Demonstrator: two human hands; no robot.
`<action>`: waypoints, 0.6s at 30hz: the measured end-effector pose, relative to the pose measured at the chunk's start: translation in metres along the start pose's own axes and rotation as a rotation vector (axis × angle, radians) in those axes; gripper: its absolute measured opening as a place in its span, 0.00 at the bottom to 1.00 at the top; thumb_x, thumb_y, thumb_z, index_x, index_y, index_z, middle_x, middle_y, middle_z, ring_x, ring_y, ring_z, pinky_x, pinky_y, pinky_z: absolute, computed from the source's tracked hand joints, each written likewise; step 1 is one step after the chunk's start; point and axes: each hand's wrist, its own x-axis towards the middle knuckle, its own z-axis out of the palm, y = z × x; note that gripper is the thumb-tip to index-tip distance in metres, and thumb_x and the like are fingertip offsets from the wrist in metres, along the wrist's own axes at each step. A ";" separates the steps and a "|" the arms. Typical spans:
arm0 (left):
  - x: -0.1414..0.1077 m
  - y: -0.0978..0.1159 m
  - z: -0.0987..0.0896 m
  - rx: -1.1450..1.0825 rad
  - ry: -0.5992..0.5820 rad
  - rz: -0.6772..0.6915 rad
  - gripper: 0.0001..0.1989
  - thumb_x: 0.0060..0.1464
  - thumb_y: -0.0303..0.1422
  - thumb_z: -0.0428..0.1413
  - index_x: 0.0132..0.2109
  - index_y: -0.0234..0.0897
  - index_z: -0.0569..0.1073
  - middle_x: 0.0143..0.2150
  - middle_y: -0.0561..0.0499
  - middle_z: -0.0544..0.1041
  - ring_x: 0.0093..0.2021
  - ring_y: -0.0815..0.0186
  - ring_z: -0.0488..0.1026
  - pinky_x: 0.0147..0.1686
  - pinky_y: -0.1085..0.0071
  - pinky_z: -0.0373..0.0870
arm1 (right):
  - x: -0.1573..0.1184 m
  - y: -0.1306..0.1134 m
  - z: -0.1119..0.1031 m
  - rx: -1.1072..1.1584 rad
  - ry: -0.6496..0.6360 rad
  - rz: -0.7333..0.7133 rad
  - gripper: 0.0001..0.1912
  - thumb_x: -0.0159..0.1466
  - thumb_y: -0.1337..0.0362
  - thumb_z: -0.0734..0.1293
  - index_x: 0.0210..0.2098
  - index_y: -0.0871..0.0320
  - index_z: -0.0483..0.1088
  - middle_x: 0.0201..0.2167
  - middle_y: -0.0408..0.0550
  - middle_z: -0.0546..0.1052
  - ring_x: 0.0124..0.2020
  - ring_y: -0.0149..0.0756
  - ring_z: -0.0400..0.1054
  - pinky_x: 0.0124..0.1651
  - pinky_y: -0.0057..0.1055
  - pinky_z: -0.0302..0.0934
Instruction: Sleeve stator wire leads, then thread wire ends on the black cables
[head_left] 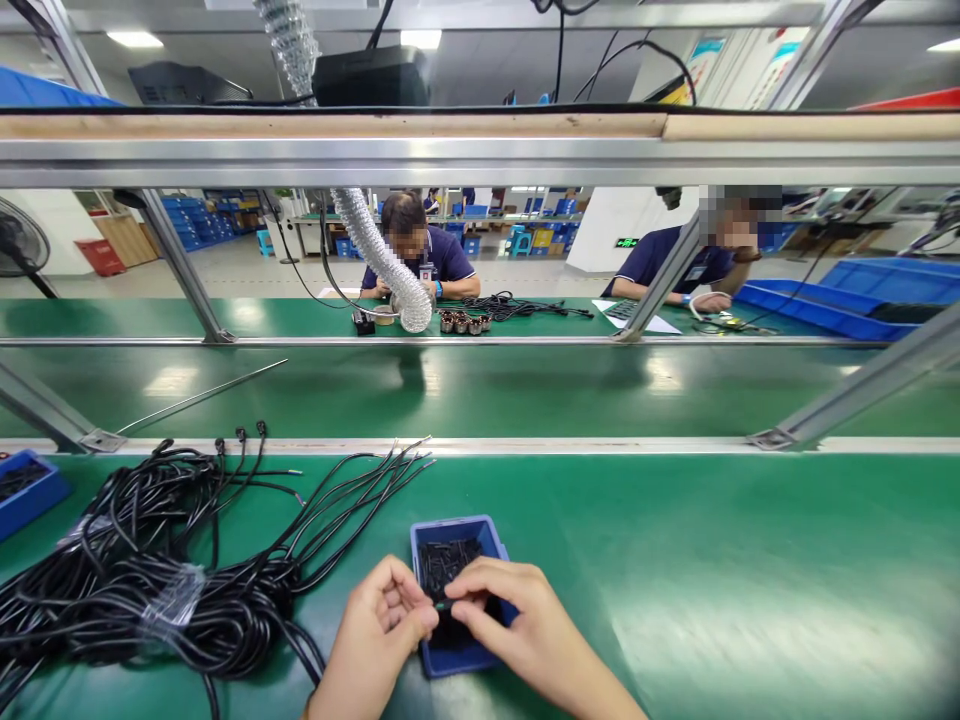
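Observation:
A blue bin [459, 665] filled with small black pieces [448, 560] stands on the green bench. Over its lower half, my left hand [385, 628] and my right hand [514, 620] meet fingertip to fingertip. Between them is a small dark piece [444, 605] with a bit of green on it. The right thumb and fingers pinch this piece, and the left thumb and fingertip are closed at its left end. What exactly the left fingertips grip is too small to make out.
Bundled black cables [225, 600] cover the bench at left, their loose ends reaching toward the bin. Another blue bin [30, 495] sits at the far left edge. Metal frame posts [847, 385] rise beyond. Two people sit at the opposite bench [525, 325].

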 end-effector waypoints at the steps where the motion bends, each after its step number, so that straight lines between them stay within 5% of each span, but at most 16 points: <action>1: 0.000 0.000 0.000 0.014 0.013 0.008 0.16 0.44 0.36 0.67 0.29 0.38 0.66 0.27 0.55 0.71 0.28 0.68 0.69 0.30 0.74 0.66 | 0.000 0.000 0.000 -0.021 0.005 0.001 0.07 0.62 0.70 0.68 0.34 0.56 0.79 0.28 0.44 0.80 0.29 0.33 0.73 0.34 0.26 0.67; 4: -0.001 -0.002 0.000 0.078 0.066 0.052 0.15 0.43 0.34 0.67 0.28 0.37 0.67 0.27 0.54 0.72 0.30 0.67 0.70 0.33 0.73 0.67 | 0.000 0.003 0.004 -0.047 0.016 0.036 0.06 0.62 0.69 0.67 0.32 0.57 0.78 0.27 0.44 0.80 0.28 0.33 0.73 0.33 0.26 0.67; 10: 0.001 -0.008 -0.003 0.044 0.049 0.038 0.17 0.43 0.35 0.68 0.28 0.37 0.66 0.27 0.55 0.71 0.31 0.66 0.71 0.33 0.74 0.68 | 0.001 0.002 0.006 0.001 0.065 -0.029 0.17 0.60 0.71 0.69 0.49 0.54 0.76 0.36 0.46 0.82 0.35 0.34 0.76 0.41 0.28 0.70; 18: 0.005 -0.020 -0.007 -0.005 0.094 0.098 0.21 0.42 0.38 0.71 0.25 0.38 0.64 0.27 0.55 0.71 0.34 0.64 0.74 0.35 0.73 0.71 | 0.001 0.008 0.019 0.072 0.104 -0.024 0.17 0.59 0.71 0.67 0.47 0.57 0.75 0.32 0.45 0.82 0.30 0.32 0.75 0.35 0.25 0.70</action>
